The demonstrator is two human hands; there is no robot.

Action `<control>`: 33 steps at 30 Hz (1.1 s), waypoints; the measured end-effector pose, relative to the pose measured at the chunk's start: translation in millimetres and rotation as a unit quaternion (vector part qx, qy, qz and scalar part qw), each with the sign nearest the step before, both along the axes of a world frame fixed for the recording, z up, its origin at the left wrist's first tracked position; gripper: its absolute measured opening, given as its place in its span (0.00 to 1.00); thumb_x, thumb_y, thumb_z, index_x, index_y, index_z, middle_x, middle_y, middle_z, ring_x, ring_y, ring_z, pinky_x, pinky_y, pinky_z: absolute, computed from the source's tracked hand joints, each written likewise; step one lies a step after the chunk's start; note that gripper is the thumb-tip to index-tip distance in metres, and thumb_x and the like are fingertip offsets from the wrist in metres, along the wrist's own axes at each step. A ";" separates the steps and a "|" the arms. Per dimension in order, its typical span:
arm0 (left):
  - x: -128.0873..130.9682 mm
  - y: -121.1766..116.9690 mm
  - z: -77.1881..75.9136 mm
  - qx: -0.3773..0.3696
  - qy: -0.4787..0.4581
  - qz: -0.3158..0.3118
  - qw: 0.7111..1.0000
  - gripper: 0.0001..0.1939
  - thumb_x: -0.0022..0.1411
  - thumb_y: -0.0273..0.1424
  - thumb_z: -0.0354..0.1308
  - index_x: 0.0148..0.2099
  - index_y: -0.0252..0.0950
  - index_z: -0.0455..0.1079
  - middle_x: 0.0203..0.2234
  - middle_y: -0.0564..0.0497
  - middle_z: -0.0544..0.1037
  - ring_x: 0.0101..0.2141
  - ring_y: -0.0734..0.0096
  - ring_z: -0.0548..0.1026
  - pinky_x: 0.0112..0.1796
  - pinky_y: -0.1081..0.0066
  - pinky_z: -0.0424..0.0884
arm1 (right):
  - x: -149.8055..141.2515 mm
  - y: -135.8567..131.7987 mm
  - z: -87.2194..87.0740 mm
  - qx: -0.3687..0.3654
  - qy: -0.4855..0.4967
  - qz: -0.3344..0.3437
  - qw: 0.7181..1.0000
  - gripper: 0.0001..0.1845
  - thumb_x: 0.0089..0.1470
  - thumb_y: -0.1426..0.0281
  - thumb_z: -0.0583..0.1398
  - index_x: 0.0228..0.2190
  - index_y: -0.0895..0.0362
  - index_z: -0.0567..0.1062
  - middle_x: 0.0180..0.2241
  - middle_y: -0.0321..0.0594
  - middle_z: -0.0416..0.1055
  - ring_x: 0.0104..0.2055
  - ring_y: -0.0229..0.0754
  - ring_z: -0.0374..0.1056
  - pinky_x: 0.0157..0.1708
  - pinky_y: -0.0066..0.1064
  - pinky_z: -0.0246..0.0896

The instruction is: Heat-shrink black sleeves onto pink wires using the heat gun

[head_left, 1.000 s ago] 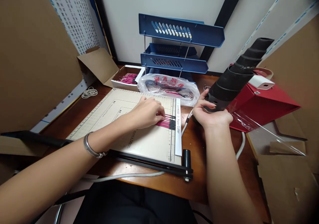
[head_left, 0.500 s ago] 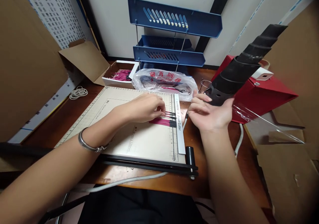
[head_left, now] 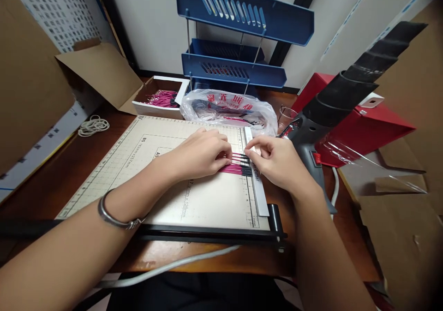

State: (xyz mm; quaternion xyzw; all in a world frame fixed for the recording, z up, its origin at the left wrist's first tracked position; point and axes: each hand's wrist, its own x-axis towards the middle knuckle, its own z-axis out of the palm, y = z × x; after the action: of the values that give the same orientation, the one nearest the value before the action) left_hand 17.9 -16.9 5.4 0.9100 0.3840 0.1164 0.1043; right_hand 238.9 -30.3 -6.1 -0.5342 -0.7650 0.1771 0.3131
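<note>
A row of pink wires (head_left: 230,169) with black sleeved ends lies on the cream bed of a paper cutter (head_left: 214,209). My left hand (head_left: 207,152) rests on the bed with thumb and fingers pinched on the pink wires, hiding their left parts. At the black ends, my right hand (head_left: 277,161) brings thumb and forefinger together on a wire tip, just over the white guide strip (head_left: 262,200). The tip between those fingers is mostly covered. A grey heat gun (head_left: 309,138) with a black stepped nozzle and red switch stands beside my right hand.
Behind the cutter sit a box (head_left: 157,110) of pink wires and a clear plastic bag (head_left: 228,108). Blue tiered trays (head_left: 235,68) rise at the back. A red box (head_left: 374,126) stands right, a white cord coil (head_left: 93,125) left. A grey cable (head_left: 173,267) crosses the front edge.
My right hand has turned over from open and palm up near the heat gun and moved left to the wire ends, its fingers now pinched. My left hand stays on the wires; the view has shifted slightly.
</note>
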 end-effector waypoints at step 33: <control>0.8 2.0 -1.3 0.027 -0.227 0.013 0.973 0.15 0.72 0.35 0.55 0.37 0.37 0.81 0.26 0.52 0.81 0.28 0.70 0.74 0.36 0.68 0.62 | -7.1 -4.5 -5.5 0.058 0.140 0.035 0.988 0.15 0.59 0.56 0.65 0.41 0.54 0.79 0.20 0.28 0.55 0.22 0.35 0.51 0.26 0.31 0.47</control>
State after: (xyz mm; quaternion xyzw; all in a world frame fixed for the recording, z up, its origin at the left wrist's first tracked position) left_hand 18.7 -14.9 4.0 0.8571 0.3589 0.3320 0.1625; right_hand 231.8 -34.8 -11.6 -0.4579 -0.7406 0.2167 0.4414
